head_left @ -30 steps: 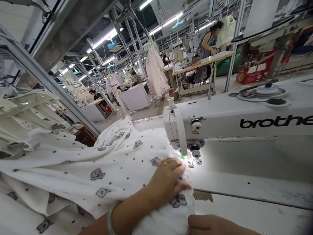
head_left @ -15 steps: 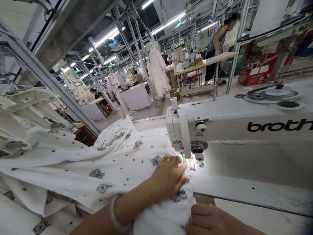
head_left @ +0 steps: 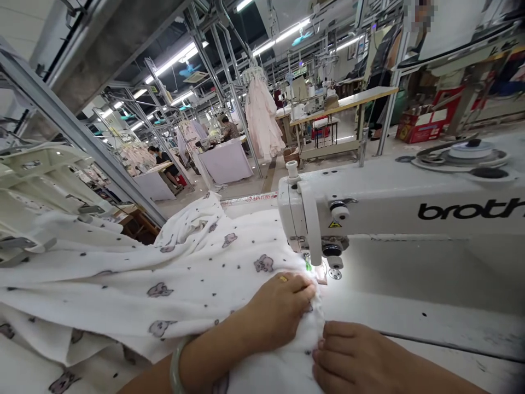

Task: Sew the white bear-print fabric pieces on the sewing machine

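White fleecy fabric (head_left: 192,284) with grey animal figures and small dots spreads across the machine bed and falls in folds to the left. Its right edge runs under the needle area of a white sewing machine (head_left: 369,202). My left hand (head_left: 283,306), with a ring and a pale bangle, lies just in front of the needle, fingers curled and closed on the fabric near that edge. Lower right, my right hand (head_left: 353,350) has its fingers bent round the same edge; the thumb is hidden. A small green part (head_left: 308,264) shows beside the needle.
A slanted metal post (head_left: 102,148) and cream plastic clamp-like parts (head_left: 36,164) stand at left. Behind the machine are pink garments on a hanging rack (head_left: 262,115), a wooden-edged table (head_left: 348,104), a red box (head_left: 422,123) and several people.
My left hand has drawn back slightly from the needle, its fingers curling tighter. My right hand has moved a little up along the fabric edge. A person in the background has shifted right.
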Available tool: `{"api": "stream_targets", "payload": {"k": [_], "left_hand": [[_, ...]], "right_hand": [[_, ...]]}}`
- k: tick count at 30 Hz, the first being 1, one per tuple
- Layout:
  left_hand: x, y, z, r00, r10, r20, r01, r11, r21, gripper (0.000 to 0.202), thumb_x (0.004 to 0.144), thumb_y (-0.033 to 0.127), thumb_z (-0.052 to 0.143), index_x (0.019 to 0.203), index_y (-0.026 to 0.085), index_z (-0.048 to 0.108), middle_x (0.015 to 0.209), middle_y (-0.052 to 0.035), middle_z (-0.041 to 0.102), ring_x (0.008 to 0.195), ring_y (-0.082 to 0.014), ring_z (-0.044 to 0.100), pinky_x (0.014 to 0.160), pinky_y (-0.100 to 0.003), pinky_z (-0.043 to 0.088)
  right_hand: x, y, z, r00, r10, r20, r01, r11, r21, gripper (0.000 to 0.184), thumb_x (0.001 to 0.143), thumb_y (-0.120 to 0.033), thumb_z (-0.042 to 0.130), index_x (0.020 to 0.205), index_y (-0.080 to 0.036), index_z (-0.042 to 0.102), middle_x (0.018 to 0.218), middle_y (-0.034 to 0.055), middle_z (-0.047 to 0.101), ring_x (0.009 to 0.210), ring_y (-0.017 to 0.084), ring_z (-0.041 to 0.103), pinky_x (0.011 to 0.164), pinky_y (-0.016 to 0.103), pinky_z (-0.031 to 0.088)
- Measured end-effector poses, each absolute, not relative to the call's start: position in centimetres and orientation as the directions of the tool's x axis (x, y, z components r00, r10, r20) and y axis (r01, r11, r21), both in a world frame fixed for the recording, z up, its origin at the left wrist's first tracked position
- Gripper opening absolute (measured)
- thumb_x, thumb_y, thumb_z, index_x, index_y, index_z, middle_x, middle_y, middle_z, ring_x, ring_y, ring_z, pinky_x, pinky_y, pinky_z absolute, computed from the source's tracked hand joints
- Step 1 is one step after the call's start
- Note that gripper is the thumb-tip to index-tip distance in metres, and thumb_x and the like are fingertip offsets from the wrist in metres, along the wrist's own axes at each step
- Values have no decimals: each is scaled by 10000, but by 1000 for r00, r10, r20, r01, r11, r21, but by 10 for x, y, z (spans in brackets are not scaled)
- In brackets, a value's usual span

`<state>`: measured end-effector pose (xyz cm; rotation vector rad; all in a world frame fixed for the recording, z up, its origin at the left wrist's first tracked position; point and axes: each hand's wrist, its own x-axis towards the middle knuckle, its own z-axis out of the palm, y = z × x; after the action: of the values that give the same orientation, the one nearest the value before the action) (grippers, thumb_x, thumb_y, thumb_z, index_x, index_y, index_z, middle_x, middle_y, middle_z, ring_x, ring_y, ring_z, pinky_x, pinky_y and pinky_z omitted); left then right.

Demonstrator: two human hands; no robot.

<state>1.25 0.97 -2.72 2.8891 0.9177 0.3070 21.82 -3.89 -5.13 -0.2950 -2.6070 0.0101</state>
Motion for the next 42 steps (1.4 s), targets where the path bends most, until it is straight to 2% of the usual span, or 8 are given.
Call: {"api": "stream_targets", "payload": {"k": [4, 8, 15, 21, 27, 34, 39, 42], "left_hand": [[14, 26, -29, 787, 605, 121, 591, -796, 132, 373, 924, 52, 479, 1259, 157, 606, 1219, -109, 673, 1096, -236, 657, 1027, -379, 530], [13, 24, -18, 777, 627, 60, 621, -779, 84, 385, 939, 62, 469, 1286, 172, 592, 1251, -109, 657, 1176, -260, 624, 1110, -448, 466], [9, 8, -20, 771, 636, 37, 610, -754, 244, 434, 867, 55, 528, 1291, 135, 574, 1323, -145, 645, 1207, -270, 615, 1083, -406, 498], [10, 41, -41, 713, 695, 93, 656, -708, 260, 223, 925, 42, 464, 1076, 166, 570, 1111, -128, 677, 1056, -264, 642, 941, -416, 550], [9, 50, -26, 777, 618, 119, 589, -781, 205, 147, 959, 75, 494, 901, 164, 594, 1017, -106, 683, 1041, -242, 648, 965, -371, 532], [1, 39, -29, 785, 613, 86, 586, -781, 215, 360, 880, 17, 508, 1205, 121, 623, 1160, -131, 699, 1122, -255, 638, 993, -367, 534], [3, 72, -31, 799, 600, 37, 585, -791, 180, 224, 958, 61, 451, 977, 161, 651, 1050, -101, 696, 1068, -237, 649, 966, -346, 532], [6, 70, -13, 793, 608, -22, 602, -779, 174, 242, 1028, 153, 434, 893, 160, 636, 988, -99, 696, 1035, -242, 658, 973, -368, 522]], "right_hand": [[218, -27, -56, -771, 261, 581, 222, 965, -138, 375, 1044, -22, 303, 974, -163, 643, 794, 33, 662, 718, 190, 551, 763, 352, 396], [218, -18, -63, -763, 296, 574, 224, 955, -195, 314, 1042, -30, 373, 898, -170, 615, 801, 28, 666, 718, 187, 525, 749, 351, 377], [220, -15, -66, -739, 301, 603, 242, 954, -180, 322, 1036, -30, 385, 952, -171, 662, 808, 42, 702, 710, 183, 580, 763, 340, 429], [222, -3, -63, -664, 451, 597, 360, 892, -273, 341, 987, 22, 408, 994, -186, 679, 735, -9, 689, 660, 167, 661, 807, 328, 492], [225, 1, -65, -638, 495, 590, 390, 868, -306, 319, 981, 8, 431, 1017, -192, 677, 732, -9, 687, 742, 188, 712, 808, 334, 508], [224, 6, -66, -615, 493, 615, 421, 865, -273, 319, 990, -14, 421, 987, -196, 684, 788, 7, 734, 781, 189, 732, 803, 330, 527], [224, 21, -72, -624, 532, 573, 482, 839, -253, 307, 1002, -62, 424, 916, -205, 682, 904, 35, 777, 824, 205, 746, 766, 346, 541], [225, 24, -73, -621, 540, 568, 504, 830, -238, 313, 1040, -101, 401, 963, -209, 684, 988, 40, 785, 875, 213, 752, 769, 361, 534]]}}
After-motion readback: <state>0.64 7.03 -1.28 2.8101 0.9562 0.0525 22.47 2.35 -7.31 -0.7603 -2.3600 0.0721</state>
